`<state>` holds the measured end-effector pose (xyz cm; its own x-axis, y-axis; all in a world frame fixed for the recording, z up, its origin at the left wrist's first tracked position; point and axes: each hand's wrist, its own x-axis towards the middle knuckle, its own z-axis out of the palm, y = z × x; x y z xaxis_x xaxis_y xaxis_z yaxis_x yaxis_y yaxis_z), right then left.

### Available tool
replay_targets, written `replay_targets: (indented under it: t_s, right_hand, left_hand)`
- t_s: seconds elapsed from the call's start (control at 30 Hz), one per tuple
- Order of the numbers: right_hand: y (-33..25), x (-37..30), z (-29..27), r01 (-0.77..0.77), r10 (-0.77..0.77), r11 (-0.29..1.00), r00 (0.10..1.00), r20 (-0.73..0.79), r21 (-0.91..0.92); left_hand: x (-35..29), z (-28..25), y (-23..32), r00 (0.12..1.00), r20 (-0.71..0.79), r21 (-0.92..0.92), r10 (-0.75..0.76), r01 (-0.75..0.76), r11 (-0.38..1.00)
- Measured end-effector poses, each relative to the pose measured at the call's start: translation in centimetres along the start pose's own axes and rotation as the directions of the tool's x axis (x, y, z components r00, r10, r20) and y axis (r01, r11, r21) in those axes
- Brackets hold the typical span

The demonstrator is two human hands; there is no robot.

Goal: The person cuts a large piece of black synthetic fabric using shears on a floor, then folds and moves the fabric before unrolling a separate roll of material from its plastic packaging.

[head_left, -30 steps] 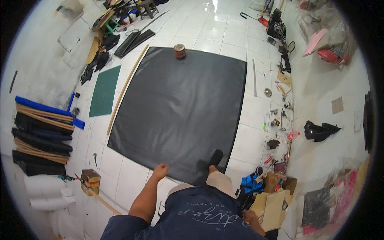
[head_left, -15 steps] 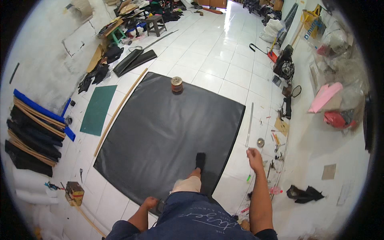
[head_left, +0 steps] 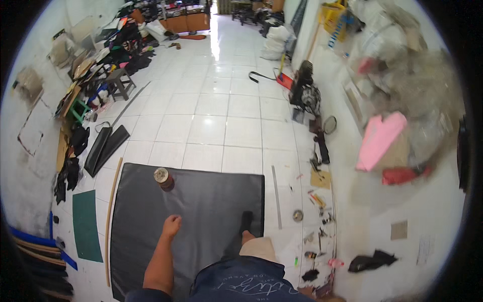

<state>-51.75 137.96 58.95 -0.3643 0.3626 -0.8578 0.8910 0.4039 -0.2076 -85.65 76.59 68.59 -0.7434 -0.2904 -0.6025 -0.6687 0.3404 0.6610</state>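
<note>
My left hand (head_left: 172, 226) hangs over a large black sheet (head_left: 206, 201) spread on the floor. Its fingers are curled in loosely, with nothing seen in them. The sheet looks smooth, like vinyl or leather. A round can (head_left: 162, 177) with a pale, crusted top and brownish-red side stands near its far left corner, just ahead of this hand and apart from it. My right hand is out of the picture. One foot in a black sock (head_left: 247, 220) is on the sheet near its right edge.
A wooden stick (head_left: 113, 216) lies along the sheet's left edge, beside a green mat (head_left: 87, 226). To the right are a metal ruler (head_left: 276, 197), a small round metal container (head_left: 298, 215) and scattered tools. Folded black pieces (head_left: 106, 148) and a stool (head_left: 121, 84) stand farther off.
My left hand has swung forward from beside my body to above the sheet. My right hand has dropped out of view. The view has turned and tilted up, showing more floor ahead.
</note>
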Motion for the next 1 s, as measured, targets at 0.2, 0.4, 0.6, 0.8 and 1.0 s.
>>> replay_targets:
  t_s: [0.2, 0.4, 0.6, 0.8, 1.0]
  right_hand:
    - [-15.7, 12.8, -7.0, 0.571, -0.593, 0.635, 0.792, 0.146, -0.520]
    - [-50.9, 18.5, -21.3, 0.514, -0.496, 0.829, 0.858, -0.135, 0.220]
    - [-76.3, 23.6, -31.3, 0.615, -0.533, 0.752, 0.779, -0.330, 0.238]
    - [-80.6, 31.2, -27.7, 0.391, -0.413, 0.880, 0.910, 0.029, 0.269]
    - [-87.6, 28.1, -16.4, 0.355, -0.326, 0.934, 0.880, 0.347, -0.024]
  left_hand:
    - [7.3, 5.6, 12.4, 0.989, -0.008, 0.127, 0.148, -0.146, 0.981]
    - [7.0, 8.9, 5.9, 0.964, 0.086, 0.097, -0.253, 0.245, 0.965]
    - [8.8, 8.8, -6.3, 0.926, 0.120, 0.481, -0.358, 0.261, 0.837]
    - [28.7, 1.7, 8.4, 0.932, 0.216, 0.570, -0.293, 0.123, 0.812]
    - [51.0, -7.1, 33.3, 0.973, -0.143, -0.313, -0.178, 0.127, 0.941]
